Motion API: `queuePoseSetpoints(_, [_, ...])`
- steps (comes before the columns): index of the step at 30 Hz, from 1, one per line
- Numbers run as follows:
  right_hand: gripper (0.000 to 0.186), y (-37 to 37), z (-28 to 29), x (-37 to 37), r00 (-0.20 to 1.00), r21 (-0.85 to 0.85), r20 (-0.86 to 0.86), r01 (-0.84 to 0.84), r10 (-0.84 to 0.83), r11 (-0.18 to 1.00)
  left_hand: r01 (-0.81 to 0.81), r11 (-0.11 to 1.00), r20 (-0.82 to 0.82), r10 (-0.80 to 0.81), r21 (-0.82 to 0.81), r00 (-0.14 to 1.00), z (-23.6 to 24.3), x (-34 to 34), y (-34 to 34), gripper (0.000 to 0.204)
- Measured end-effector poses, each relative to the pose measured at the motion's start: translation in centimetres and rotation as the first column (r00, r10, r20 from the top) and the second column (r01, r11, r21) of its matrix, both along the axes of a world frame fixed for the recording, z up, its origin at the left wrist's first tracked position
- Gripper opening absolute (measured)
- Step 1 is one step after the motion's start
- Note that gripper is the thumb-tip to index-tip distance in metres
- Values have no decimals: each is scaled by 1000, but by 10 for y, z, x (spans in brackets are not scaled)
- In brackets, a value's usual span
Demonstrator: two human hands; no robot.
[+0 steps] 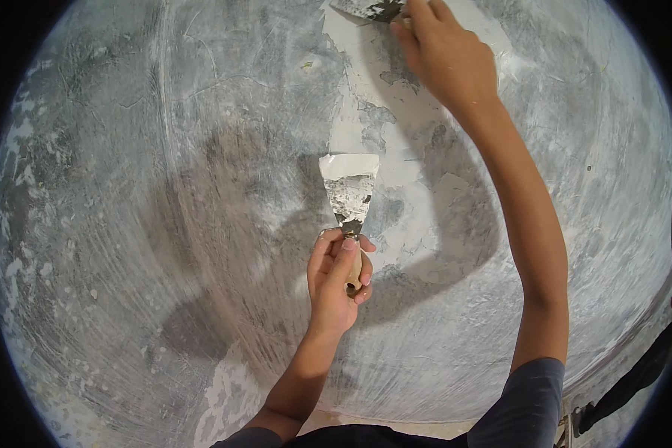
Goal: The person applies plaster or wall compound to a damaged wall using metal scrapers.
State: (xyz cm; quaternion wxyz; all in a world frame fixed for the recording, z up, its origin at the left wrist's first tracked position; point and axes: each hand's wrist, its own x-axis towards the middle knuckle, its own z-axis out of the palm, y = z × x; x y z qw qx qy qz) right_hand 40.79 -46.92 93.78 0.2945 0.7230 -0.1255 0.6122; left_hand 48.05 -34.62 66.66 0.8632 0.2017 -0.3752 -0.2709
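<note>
Head view, and I saw 2 hands before a grey wall (89, 187). The left hand (330, 284) was closed around the handle (357, 269) of a putty knife (351, 190), its long axis nearly upright, its white-coated blade pointing up. Higher up, the right hand (455, 60) gripped another scraper (366, 7), partly cut off, its blade pointing left over white putty (347, 112).

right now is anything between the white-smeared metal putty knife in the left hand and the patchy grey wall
Nothing visible stands between the white-smeared metal putty knife and the patchy grey wall. The right hand, with a second scraper of mottled metal, is higher up, out of the way.
</note>
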Motion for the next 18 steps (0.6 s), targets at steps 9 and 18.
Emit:
queuePoseSetpoints(9, [23, -26, -36, 3, 997, 20, 73, 16, -17, 1000, -51, 999, -35, 51, 10, 998, -11, 14, 8, 15])
queuePoseSetpoints(18, [24, -20, -97, -39, 963, 22, 145, -234, 228, 972, -19, 1000, -69, 20, 17, 997, -29, 18, 3, 13])
